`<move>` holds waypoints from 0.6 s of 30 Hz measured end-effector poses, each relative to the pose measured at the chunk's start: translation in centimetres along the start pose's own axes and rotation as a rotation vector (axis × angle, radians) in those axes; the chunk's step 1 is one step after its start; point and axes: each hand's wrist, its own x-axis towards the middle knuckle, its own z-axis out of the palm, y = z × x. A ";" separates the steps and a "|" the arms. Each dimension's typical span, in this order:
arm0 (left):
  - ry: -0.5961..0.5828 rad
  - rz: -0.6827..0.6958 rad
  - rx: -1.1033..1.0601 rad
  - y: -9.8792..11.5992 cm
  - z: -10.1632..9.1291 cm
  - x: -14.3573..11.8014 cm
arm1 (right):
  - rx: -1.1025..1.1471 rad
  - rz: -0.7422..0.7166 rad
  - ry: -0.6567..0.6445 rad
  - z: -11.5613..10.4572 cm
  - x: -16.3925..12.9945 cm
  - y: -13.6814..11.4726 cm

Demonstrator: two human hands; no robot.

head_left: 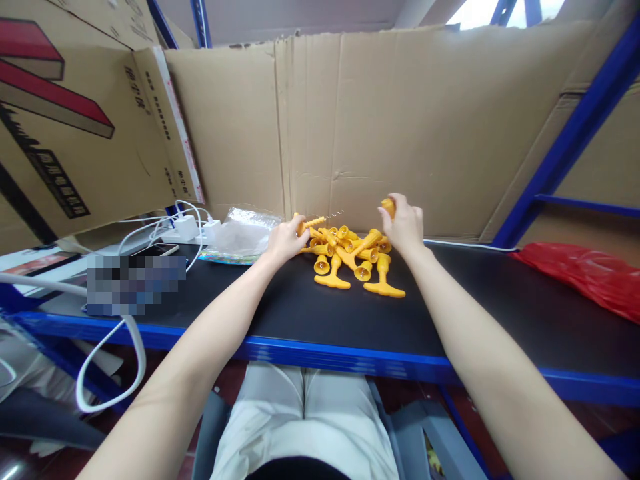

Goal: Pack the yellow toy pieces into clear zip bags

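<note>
A heap of several yellow plastic parts [356, 261], each with a flat foot and a cup-shaped end, lies on the black shelf top [310, 313] in front of a cardboard wall. My left hand [285, 240] is at the heap's left edge and grips a ridged yellow screw-like part [314, 223] that points right. My right hand [404, 225] hovers at the heap's right and pinches a small yellow piece [388, 207] between thumb and fingers.
A clear plastic bag [245, 233] lies left of the heap. White chargers and cables [185, 228] and a phone sit further left. A red plastic bag [590, 277] lies at the right. Blue rack posts [565, 147] and cardboard boxes [65, 127] surround the shelf.
</note>
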 end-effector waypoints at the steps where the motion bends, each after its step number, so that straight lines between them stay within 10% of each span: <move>1: 0.000 0.001 0.001 0.0 0.0 0.0 | -0.013 0.063 0.004 0.2 -0.2 1.2; 9: -0.017 -0.012 0.008 -0.1 0.0 0.0 | 0.010 0.689 -0.161 2.4 -4.0 10.0; 18: -0.045 -0.030 0.023 0.3 -0.4 -0.1 | -0.038 0.934 -0.222 3.2 -4.7 11.3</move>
